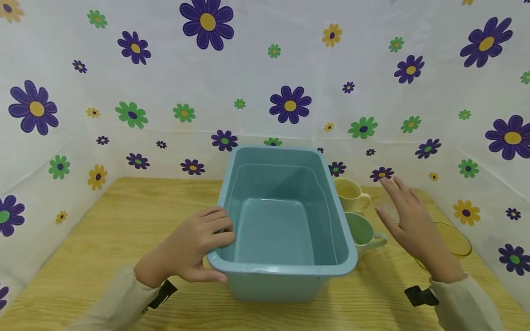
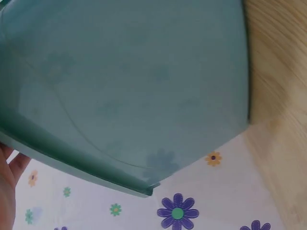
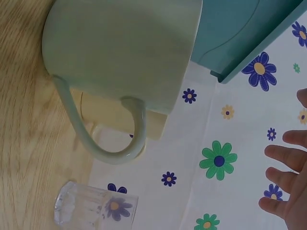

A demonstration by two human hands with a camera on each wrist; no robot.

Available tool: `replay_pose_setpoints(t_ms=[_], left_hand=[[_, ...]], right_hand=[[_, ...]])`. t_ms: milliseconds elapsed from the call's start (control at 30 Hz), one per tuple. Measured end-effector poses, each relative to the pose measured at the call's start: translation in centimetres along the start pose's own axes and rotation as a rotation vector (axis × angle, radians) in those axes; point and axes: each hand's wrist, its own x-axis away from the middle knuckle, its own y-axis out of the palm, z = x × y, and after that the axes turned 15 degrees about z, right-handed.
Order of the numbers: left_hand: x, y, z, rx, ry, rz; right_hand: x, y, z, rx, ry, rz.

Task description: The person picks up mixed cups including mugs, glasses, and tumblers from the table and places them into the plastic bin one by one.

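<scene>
Below the grip, yellowish-brown wood-grain tabletop (image 1: 103, 239); beyond and off to both sides, upright white sheeting (image 1: 248, 69) printed with purple, green and orange flowers (image 1: 290, 105).

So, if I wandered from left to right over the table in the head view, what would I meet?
Left hand → blue tub → green mug → right hand → see-through yellow disc

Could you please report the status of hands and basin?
Left hand grips basin at rim; right hand holds nothing. Basin upright. Green mug, yellow mug beside it.
</scene>
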Motion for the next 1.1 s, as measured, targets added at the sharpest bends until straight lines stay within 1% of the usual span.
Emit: replay_pose_setpoints(t_ms=[100,200,300,400,467,533,633,733,900,1100], left_hand=[[0.0,0.2,-0.5,0.029,0.018,0.0],[-0.1,0.4,-0.6,0.047,0.033,0.005],[-0.3,0.5,-0.6,0.064,0.034,-0.001],[-0.5,0.4,-0.4,0.079,0.026,-0.022],[-0.7,0.2,0.0,0.077,0.013,-0.057],[-0.9,-0.2,0.7,0.051,0.003,-0.105],[-1.4,-0.7,2.0,-0.027,-0.004,-0.188],[-1.8,-0.7,2.8,-0.092,0.0,-0.229],[-1.9,-0.7,3.0,-0.127,0.001,-0.226],[-1.6,-1.3,2.9,-0.219,0.027,-0.176]], right_hand=[[0.2,-0.2,0.1,-0.006,0.011,-0.001],[0.4,-0.3,0.2,-0.014,0.015,0.0],[0.7,-0.3,0.3,-0.025,0.022,-0.004],[1.0,-0.4,0.3,-0.046,0.037,-0.005],[1.3,-0.5,0.3,-0.063,0.043,0.001],[1.4,-0.6,0.4,-0.078,0.044,0.012],[1.6,-0.6,0.6,-0.091,0.042,0.027],[1.7,-0.7,0.7,-0.095,0.04,0.035],[1.8,-0.6,0.8,-0.095,0.04,0.034],[1.8,-0.6,0.7,-0.089,0.041,0.044]])
